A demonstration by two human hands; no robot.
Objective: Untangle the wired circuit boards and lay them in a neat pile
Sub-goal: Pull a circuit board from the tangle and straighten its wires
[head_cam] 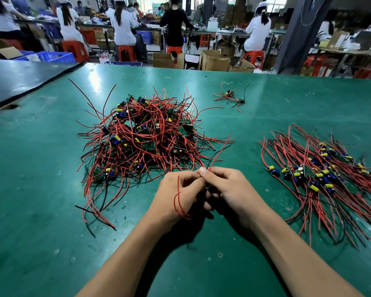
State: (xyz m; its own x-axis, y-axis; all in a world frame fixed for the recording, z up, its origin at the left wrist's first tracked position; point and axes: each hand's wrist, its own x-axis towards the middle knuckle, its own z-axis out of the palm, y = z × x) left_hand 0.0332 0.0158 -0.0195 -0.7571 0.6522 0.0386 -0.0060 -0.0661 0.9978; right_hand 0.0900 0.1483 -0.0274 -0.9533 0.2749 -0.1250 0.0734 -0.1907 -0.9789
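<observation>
both hands are close together, just above the green table (pixel 51 189), near the edge by the person. the left hand (pixel 178 196) and the right hand (pixel 234 196) touch each other, and the fingers of both are curled in. together they pinch a few thin wires (pixel 217 155). two red ones and a black one stick up from the fingertips and lean away to the right. one more red one loops down over the back of the left hand. something dark sits between the two palms, but the fingers hide it, so i cannot tell if it is a board.

ahead of the left hand is the heap (pixel 144 133). it is a big messy mound of small green boards with blue and yellow parts, all mixed up in red and black strands. some strands reach almost to the left hand's fingers.

to the right of the right hand is the pile (pixel 326 174). here the boards lie side by side in a row and their strands all run the same way, toward the near edge.

far ahead of the right hand lies a small bunch (pixel 229 96) of one or two boards, well apart from the rest.

any writing on the boards is too small to read.

past the table, people (pixel 122 22) sit with their backs turned on red stools (pixel 126 52) at long benches. brown boxes (pixel 214 60) and blue crates (pixel 54 56) stand on the floor.
</observation>
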